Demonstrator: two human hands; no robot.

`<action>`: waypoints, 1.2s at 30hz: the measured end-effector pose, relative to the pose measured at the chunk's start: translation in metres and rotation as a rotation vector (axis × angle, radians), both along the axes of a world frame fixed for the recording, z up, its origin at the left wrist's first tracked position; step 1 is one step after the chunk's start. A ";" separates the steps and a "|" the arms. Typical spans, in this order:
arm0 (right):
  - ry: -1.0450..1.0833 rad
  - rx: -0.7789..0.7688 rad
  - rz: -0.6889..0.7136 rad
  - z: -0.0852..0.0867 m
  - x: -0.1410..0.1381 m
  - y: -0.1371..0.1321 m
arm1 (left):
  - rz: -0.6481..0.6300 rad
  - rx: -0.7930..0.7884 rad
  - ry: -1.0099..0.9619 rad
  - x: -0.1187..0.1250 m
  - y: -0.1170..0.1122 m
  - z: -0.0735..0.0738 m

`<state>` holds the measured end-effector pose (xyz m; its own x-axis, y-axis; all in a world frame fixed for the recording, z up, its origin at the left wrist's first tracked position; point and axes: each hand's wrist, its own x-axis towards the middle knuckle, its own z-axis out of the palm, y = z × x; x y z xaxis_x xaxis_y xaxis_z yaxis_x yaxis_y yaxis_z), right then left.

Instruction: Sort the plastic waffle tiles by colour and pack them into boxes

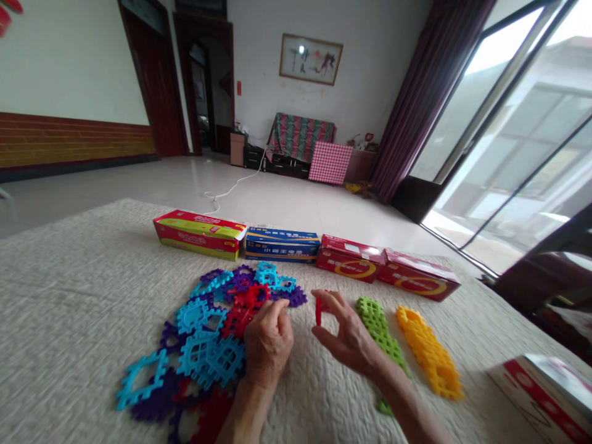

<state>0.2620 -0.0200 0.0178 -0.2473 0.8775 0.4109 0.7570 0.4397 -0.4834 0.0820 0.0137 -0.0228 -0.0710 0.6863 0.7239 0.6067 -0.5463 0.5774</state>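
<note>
My right hand (343, 330) holds a red toothed building piece (318, 312), seen edge-on between thumb and fingers, above the quilted cover. Beside it, my left hand (269, 339) is closed with curled fingers at the right edge of a loose pile; whatever is inside is hidden. Blue toothed pieces (198, 351), purple ones (160, 394) and red ones (238, 314) overlap in that pile. To the right of my right hand lies a row of green pieces (380, 330), partly covered by my forearm. A row of yellow pieces (430, 353) lies farther right.
Along the far side of the quilted cover (78, 296) stand a red-and-yellow-green box (198, 237), a blue box (282, 245) and two dark red boxes (350, 259). A white-and-red box (546, 394) sits at the near right.
</note>
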 end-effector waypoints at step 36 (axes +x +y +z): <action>0.002 0.156 -0.191 -0.030 -0.003 -0.019 | -0.045 -0.113 -0.038 0.001 -0.005 0.005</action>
